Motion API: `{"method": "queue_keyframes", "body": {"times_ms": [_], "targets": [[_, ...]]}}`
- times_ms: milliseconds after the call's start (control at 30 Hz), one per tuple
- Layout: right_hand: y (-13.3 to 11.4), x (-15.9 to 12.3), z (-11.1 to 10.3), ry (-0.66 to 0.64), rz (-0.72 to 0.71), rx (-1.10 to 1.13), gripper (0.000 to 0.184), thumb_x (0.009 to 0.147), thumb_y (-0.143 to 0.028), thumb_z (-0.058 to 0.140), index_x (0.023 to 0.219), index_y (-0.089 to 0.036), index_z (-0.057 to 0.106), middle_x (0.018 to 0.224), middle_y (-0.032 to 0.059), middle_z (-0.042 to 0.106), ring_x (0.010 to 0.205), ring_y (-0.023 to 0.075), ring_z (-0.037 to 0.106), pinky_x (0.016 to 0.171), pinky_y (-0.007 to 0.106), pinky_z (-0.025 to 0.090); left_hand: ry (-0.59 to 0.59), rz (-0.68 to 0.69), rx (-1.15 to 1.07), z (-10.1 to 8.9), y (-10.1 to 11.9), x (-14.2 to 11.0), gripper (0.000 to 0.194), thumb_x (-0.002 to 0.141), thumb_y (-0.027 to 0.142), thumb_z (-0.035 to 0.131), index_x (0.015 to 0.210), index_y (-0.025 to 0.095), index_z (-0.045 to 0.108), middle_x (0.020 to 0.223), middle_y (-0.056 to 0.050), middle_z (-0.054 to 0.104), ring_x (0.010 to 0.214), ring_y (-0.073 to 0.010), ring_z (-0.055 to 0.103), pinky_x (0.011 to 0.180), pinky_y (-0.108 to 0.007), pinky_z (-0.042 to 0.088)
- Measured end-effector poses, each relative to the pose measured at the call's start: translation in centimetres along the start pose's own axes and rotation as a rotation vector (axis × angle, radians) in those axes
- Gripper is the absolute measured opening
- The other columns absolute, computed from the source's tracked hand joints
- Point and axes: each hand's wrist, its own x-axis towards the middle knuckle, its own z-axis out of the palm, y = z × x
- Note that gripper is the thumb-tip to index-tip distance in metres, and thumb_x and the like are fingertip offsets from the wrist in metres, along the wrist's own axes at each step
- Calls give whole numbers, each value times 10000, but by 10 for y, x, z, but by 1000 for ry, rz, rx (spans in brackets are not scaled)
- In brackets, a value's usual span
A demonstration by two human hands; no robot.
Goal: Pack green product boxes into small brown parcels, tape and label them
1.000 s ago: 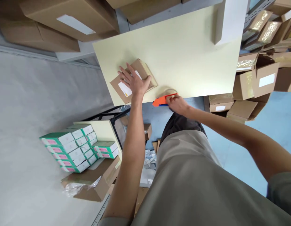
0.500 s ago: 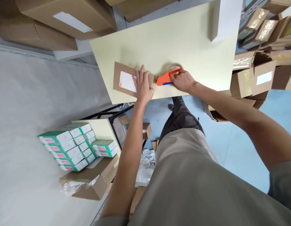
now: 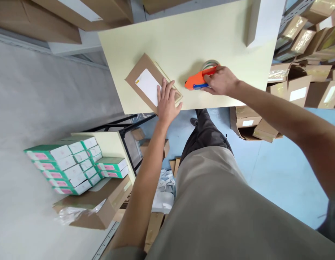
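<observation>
Your right hand (image 3: 223, 80) hides part of the dispenser (image 3: 196, 81), your left hand (image 3: 167, 104) part of the carton (image 3: 155, 71). Label (image 3: 147, 85) print unreadable.

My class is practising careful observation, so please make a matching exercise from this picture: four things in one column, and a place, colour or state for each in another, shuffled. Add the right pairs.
Things
1. tape dispenser
2. white-labelled cardboard box
3. green-and-white boxes
4. floor

Descriptions
A. piled several high
B. pale blue
C. mainly orange, held in the right hand
D. on the tabletop, with the left hand resting on it

Right pairs
1-C, 2-D, 3-A, 4-B
</observation>
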Motion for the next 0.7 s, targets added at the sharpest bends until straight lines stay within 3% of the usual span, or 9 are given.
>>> {"method": "queue_keyframes", "body": {"times_ms": [133,200,300,400,467,533,633,700], "targets": [[-57,13,-17,-6,158,33,614,1123,-531,507,1329,4,728,1203,259,824,1151,418,754,1032,505,509,26,-13,9,0,7,1,329,1023,336,713,1342,269,663,1816,-79,472,1815,-272,67,1509,-577,15],[-73,21,-27,-2,270,50,570,1135,-492,491,1268,0,744,1201,278,816,1133,399,752,1004,485,514,24,-20,16,-2,11,0,306,1038,359,699,1326,261,657,1817,-97,466,1813,-280,93,1508,-580,20],[-76,33,-47,32,437,69,532,1165,-424,453,1237,17,742,1206,327,801,1156,387,758,1003,482,515,5,-34,8,-6,17,0,258,1021,365,730,1244,253,665,1798,-129,491,1806,-312,155,1503,-601,50],[-70,39,-75,110,452,112,493,1139,-409,505,1245,12,739,1209,346,799,1183,447,771,1032,543,541,40,-70,-85,-14,27,4,229,1012,400,774,1152,247,678,1685,-163,618,1763,-369,310,1456,-683,184],[-71,38,-99,147,428,193,471,1101,-447,563,1246,-36,741,1209,343,804,1175,495,781,1029,588,572,163,-97,-217,-24,38,15,208,1040,427,751,1143,253,703,1500,-167,750,1608,-373,562,1371,-669,381],[-77,36,-127,165,415,331,454,1073,-525,601,1243,-125,733,1202,316,817,1143,511,795,999,605,603,377,-99,-327,-43,52,32,178,1075,432,700,1121,264,743,1266,-143,832,1275,-330,777,1204,-566,571],[-88,36,-178,202,360,402,436,1059,-540,589,1309,-195,684,1190,263,830,1093,503,807,952,600,631,715,-51,-342,-92,79,64,235,1107,468,650,1067,284,791,1049,-98,842,1047,-279,783,1003,-453,648],[-93,43,-217,287,282,374,468,1059,-511,560,1398,-194,621,1186,236,827,1050,490,806,922,597,644,807,22,-365,-135,98,87,271,1128,478,617,1105,288,808,1080,-94,839,1082,-265,774,935,-403,656]]}}
